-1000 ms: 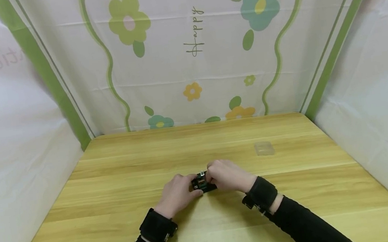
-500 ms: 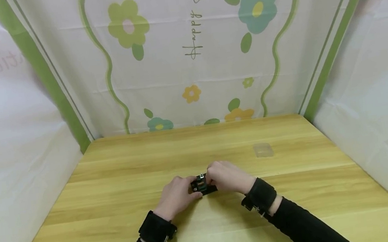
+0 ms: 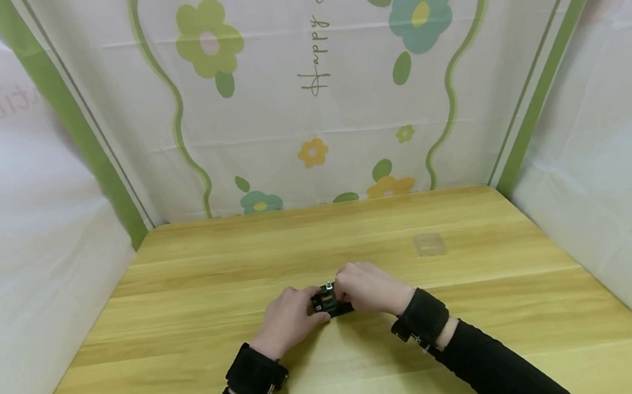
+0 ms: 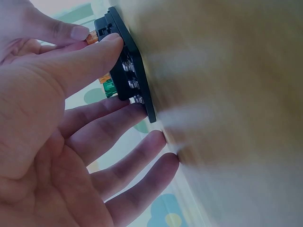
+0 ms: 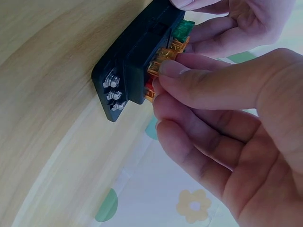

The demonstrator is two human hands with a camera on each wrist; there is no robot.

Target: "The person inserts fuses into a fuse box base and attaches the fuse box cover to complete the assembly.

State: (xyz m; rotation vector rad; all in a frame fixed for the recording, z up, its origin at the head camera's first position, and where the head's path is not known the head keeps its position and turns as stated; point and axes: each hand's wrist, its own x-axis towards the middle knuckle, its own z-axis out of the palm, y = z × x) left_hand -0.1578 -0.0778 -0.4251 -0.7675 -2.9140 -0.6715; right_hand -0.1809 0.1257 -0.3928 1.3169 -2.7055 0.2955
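A black fuse block (image 3: 342, 310) rests on the wooden table between my hands. Metal screw terminals (image 5: 112, 82) line its edge, and a green blade fuse (image 5: 183, 30) and several orange ones sit on its top. My left hand (image 3: 287, 317) grips one end of the block, thumb on the near side and fingers on the far side. With thumb and fingertips, my right hand (image 3: 374, 289) pinches an orange blade fuse (image 5: 162, 57) at the top of the block. A bit of red shows beneath it. Whether that fuse is fully seated cannot be seen.
A clear, flat, squarish cover (image 3: 429, 244) lies on the table (image 3: 195, 367), beyond my right hand. White cloth (image 3: 260, 119) with printed flowers hangs behind the table, and white cloth sides stand at left and right.
The head view has shifted slightly. Both hands keep nearly the same hold on the fuse block and the fuse.
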